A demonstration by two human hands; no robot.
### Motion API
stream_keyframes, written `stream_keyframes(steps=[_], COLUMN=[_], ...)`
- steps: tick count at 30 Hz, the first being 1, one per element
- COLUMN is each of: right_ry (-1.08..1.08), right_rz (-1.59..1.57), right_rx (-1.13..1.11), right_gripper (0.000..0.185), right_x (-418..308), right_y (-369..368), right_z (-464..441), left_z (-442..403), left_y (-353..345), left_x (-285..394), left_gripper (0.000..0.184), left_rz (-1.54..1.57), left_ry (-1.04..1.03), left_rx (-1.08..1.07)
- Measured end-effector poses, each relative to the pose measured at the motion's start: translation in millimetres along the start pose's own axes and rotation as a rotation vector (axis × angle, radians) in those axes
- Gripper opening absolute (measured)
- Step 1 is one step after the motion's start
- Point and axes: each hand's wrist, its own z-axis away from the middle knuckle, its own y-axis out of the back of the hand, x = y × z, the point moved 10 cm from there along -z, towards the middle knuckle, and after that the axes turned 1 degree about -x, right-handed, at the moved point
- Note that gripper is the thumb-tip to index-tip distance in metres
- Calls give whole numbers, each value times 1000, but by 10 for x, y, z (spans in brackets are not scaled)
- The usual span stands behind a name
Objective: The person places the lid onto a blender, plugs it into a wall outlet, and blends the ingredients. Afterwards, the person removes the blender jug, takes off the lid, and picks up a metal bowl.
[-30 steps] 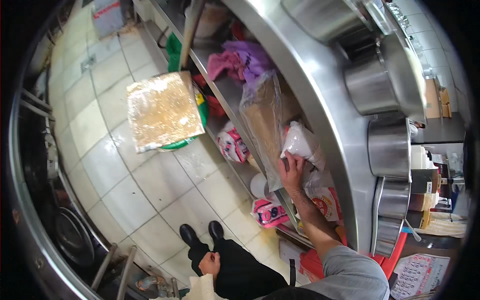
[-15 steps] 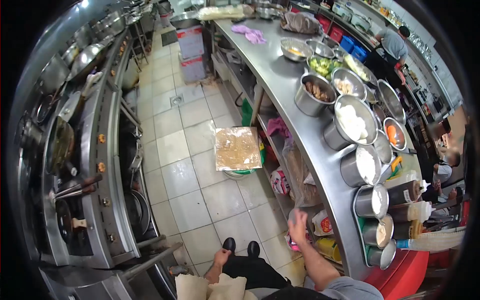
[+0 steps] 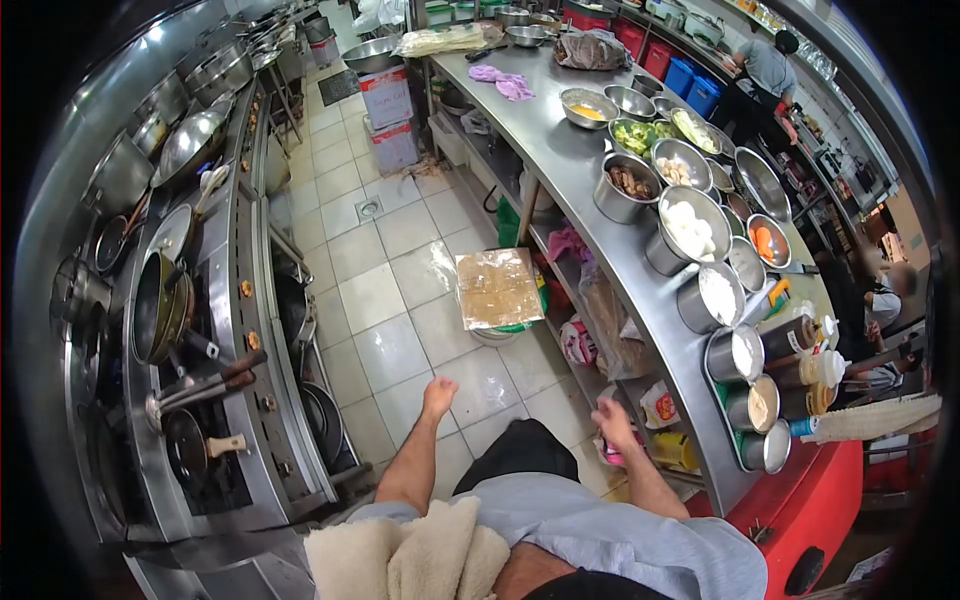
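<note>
My left hand (image 3: 438, 397) hangs over the tiled floor in loosely curled form, with nothing visible in it. Nearer the counter's lower shelf, my right hand (image 3: 614, 418) is raised with its fingers partly bent and the thumb apart; it appears to hold nothing. Neither hand touches anything that I can see. Ahead of both, a flat brown cardboard piece (image 3: 500, 290) wrapped in clear plastic lies on top of a bucket (image 3: 495, 338). A beige towel (image 3: 405, 555) rests at my left shoulder.
On the left runs a stove with a dark pan (image 3: 186, 445), ladles and woks. To the right, a steel counter (image 3: 610, 270) bears bowls and pots of food, including broccoli (image 3: 634, 136). Stacked boxes (image 3: 388, 100) stand farther down the aisle. A co-worker (image 3: 765, 75) is at the back right.
My left hand has risen and moved forward from near my leg. My right hand has drawn in slightly, its spread fingers now more bent. The view has shifted, showing more of my torso.
</note>
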Motion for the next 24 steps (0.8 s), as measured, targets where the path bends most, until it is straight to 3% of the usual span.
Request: stream_keyframes(steps=[6, 9, 11, 17, 24], right_ry=[405, 531, 638, 626, 415], right_rz=[-45, -17, 40, 332, 684], right_rx=[231, 249, 260, 162, 134], right_gripper=[40, 42, 44, 52, 74], right_x=[-2434, -3241, -3814, -4794, -5182], right_y=[745, 875, 894, 563, 287], right_z=[-1608, -2603, -3148, -4880, -6699], left_z=[-1592, -2153, -2514, -3794, -5817], left_y=[571, 1142, 1372, 1805, 1558], left_x=[1783, 2737, 2913, 3447, 3916], left_gripper=[41, 41, 41, 45, 47], left_rz=[-46, -100, -85, -28, 84], left_ry=[-319, -420, -407, -316, -258], left_rx=[53, 161, 161, 231, 106])
